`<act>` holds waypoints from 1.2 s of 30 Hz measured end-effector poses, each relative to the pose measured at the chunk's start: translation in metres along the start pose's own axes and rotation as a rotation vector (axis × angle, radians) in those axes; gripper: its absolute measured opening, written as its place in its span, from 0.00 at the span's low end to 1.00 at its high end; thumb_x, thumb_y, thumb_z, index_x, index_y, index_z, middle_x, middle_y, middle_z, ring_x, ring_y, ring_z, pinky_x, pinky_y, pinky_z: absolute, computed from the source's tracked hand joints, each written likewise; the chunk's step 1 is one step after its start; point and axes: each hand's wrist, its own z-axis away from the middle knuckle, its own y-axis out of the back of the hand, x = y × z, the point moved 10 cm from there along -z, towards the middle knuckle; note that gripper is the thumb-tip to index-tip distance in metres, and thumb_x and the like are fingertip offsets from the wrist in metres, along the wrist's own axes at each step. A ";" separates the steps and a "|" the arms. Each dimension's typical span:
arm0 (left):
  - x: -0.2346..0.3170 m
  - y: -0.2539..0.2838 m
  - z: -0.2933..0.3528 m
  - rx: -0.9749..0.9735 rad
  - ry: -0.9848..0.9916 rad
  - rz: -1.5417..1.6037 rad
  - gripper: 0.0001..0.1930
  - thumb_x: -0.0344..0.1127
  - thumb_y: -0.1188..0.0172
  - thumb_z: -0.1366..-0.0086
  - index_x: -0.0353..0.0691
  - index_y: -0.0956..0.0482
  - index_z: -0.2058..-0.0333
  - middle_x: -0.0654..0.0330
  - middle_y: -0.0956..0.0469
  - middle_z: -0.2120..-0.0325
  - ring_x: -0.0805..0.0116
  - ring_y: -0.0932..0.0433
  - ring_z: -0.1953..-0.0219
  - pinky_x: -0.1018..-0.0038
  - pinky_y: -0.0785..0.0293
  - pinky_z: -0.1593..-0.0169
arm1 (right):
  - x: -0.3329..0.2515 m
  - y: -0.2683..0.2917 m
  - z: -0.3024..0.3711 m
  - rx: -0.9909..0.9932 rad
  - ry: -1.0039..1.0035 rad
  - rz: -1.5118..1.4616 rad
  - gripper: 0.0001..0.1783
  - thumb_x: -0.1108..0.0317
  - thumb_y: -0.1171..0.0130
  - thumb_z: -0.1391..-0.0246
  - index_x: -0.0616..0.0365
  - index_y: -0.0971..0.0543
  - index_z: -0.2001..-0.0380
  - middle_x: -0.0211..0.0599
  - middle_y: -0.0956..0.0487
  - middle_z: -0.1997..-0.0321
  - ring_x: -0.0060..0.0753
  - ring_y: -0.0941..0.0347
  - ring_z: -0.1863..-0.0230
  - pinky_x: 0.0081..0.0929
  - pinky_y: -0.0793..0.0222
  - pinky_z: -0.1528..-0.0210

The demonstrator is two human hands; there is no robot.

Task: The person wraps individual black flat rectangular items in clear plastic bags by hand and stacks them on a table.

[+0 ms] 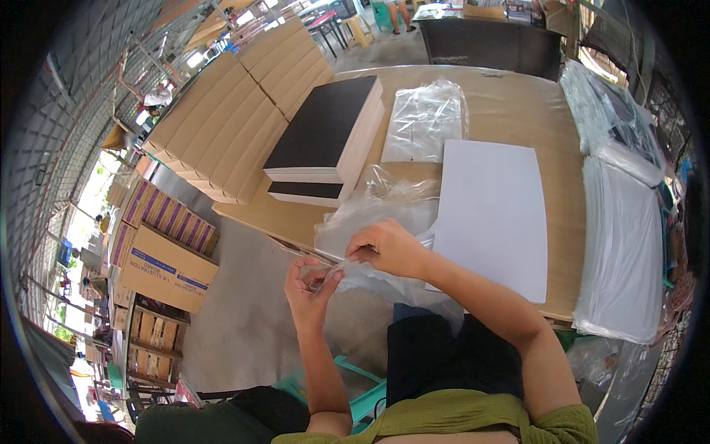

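A clear plastic bag (pixel 399 285) hangs between my hands at the table's near edge. My left hand (pixel 312 285) pinches one end of it, fingers closed. Close beside it, my right hand (pixel 384 248) grips the same bag with bent fingers. Behind the hands, more loose clear plastic (pixel 384 211) lies crumpled on the table. To the right of my right hand lies a white board (pixel 494 214), flat on the tabletop. Beyond the loose plastic sits a stack of boards with a black top (pixel 325 129). A folded pile of clear bags (pixel 425 122) lies farther back.
Rows of brown cardboard packs (pixel 222 111) stand at the table's (pixel 510 103) left. Plastic-wrapped stacks (pixel 621 244) line its right edge. On the floor at left are a carton (pixel 168 270) and a wooden pallet (pixel 154 337). A green plastic stool (pixel 362 377) stands by my legs.
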 end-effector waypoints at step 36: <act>-0.035 -0.150 0.072 -1.209 0.561 0.736 0.13 0.40 0.38 0.38 0.37 0.22 0.62 0.63 0.25 0.69 0.68 0.27 0.64 0.73 0.32 0.57 | -0.013 0.120 0.223 -0.035 -0.148 -1.156 0.11 0.66 0.36 0.50 0.63 0.23 0.68 0.38 0.21 0.77 0.36 0.23 0.70 0.36 0.25 0.65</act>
